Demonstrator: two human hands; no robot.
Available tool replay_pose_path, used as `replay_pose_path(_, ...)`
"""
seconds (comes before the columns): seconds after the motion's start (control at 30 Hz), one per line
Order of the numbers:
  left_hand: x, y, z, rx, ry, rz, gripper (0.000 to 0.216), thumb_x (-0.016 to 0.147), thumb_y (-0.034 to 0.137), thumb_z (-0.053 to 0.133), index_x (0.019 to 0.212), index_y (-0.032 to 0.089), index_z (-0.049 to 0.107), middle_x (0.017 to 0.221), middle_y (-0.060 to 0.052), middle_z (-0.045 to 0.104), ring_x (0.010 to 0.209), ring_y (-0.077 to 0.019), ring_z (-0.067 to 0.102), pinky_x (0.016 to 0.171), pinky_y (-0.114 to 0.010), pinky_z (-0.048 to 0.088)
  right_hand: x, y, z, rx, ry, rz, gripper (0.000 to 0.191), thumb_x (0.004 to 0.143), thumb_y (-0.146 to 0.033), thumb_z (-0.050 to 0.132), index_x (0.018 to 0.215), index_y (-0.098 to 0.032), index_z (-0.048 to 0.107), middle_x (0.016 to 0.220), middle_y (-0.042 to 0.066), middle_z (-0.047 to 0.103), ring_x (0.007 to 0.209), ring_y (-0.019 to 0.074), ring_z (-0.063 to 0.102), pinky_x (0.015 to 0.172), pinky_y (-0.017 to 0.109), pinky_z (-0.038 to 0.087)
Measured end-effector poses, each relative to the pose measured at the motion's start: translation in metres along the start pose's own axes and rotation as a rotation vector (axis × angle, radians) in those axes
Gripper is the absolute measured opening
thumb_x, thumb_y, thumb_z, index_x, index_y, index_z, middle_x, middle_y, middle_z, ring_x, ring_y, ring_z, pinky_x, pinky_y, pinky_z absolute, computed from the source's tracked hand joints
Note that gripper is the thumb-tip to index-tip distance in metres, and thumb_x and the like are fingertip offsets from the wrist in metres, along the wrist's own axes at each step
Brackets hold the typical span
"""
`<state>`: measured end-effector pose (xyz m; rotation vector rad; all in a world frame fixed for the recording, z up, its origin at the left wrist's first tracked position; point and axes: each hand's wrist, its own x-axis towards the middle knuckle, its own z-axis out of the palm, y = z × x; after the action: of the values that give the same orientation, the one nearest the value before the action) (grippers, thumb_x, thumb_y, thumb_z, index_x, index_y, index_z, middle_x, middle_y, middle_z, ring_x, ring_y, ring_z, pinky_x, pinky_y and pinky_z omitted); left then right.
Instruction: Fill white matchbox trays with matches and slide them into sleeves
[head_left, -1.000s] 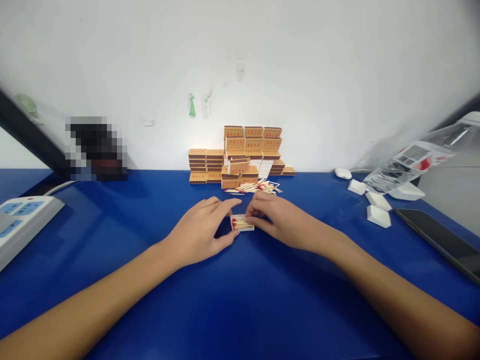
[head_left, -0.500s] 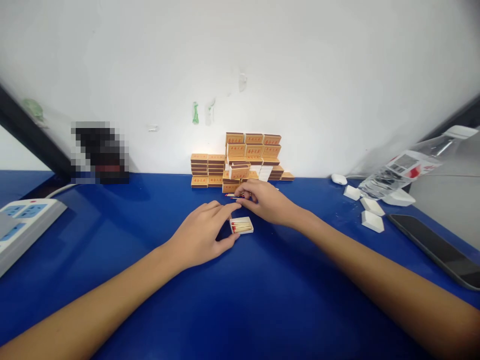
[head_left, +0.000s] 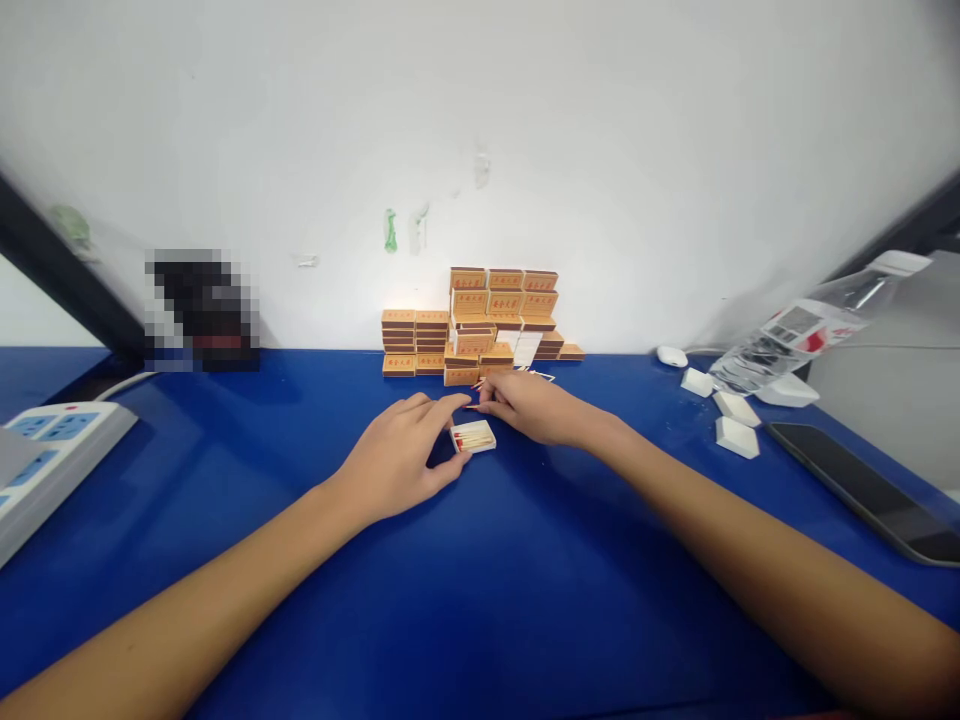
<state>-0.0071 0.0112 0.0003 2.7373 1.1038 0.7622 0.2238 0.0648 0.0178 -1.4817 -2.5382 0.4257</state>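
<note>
Stacked matchboxes [head_left: 505, 302] stand far. Nearer, our left hand [head_left: 405, 448] holds the tray [head_left: 478, 427] by its left end; our right hand [head_left: 519, 403] pinches a match [head_left: 472, 406]. We judge tray light, crushable: grip walls lightly; match brittle.

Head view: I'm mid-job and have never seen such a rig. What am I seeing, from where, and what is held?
There is no machine here. A camera worn on the person's head looks forward and down at two bare hands. The left hand holds the left end of a white tray with matches in it. The right hand seems to pinch a match just beyond the tray; loose matches lie partly hidden by that hand. Stacked matchboxes stand before the wall at the back of the blue table. To the left is a power strip; to the right are a plastic bottle, white blocks and a phone.
</note>
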Motion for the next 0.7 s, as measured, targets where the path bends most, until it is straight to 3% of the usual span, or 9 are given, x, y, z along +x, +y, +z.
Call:
replay_pose_path(0.17, 0.001, 0.0, 0.001, 0.007, 0.007, 0.006, 0.052, 0.096, 0.032, 0.065, 0.144, 0.02, 0.048, 0.115, -0.007, 0.074, 0.101, -0.027, 0.067, 0.094, -0.045, 0.055, -0.027, 0.006, -0.002, 0.014, -0.016, 0.026, 0.015, 0.105, -0.025, 0.054, 0.094, -0.018, 0.061, 0.099, 0.011, 0.071, 0.089, 0.0224, 0.064, 0.078, 0.032, 0.044)
replay_pose_path(0.37, 0.0, 0.002, 0.004, 0.006, 0.002, 0.025, 0.054, 0.095, 0.033, 0.067, 0.144, 0.02, 0.048, 0.117, -0.008, 0.074, 0.103, -0.0274, 0.067, 0.094, -0.046, 0.055, -0.053, -0.001, -0.011, 0.1, 0.076, -0.053, 0.014, 0.107, -0.028, 0.05, 0.098, -0.019, 0.057, 0.104, 0.01, 0.067, 0.092, 0.0224, 0.062, 0.081, 0.034, 0.046)
replay_pose_path(0.57, 0.0, 0.006, 0.003, -0.024, -0.016, 0.054, 0.053, 0.096, 0.031, 0.067, 0.144, 0.018, 0.048, 0.112, -0.007, 0.073, 0.1, -0.0265, 0.065, 0.092, -0.045, 0.055, -0.058, -0.031, -0.002, -0.009, 0.022, -0.112, 0.009, 0.107, -0.022, 0.051, 0.104, -0.018, 0.058, 0.104, 0.009, 0.069, 0.087, 0.0215, 0.064, 0.076, 0.033, 0.043)
replay_pose_path(0.7, -0.001, 0.007, 0.004, -0.025, -0.024, 0.056, 0.053, 0.096, 0.031, 0.067, 0.143, 0.019, 0.048, 0.11, -0.007, 0.073, 0.101, -0.0269, 0.065, 0.093, -0.045, 0.054, -0.058, -0.029, -0.001, -0.028, 0.015, -0.123, 0.008, 0.106, -0.019, 0.051, 0.103, -0.018, 0.059, 0.104, 0.009, 0.069, 0.088, 0.0211, 0.063, 0.076, 0.033, 0.044)
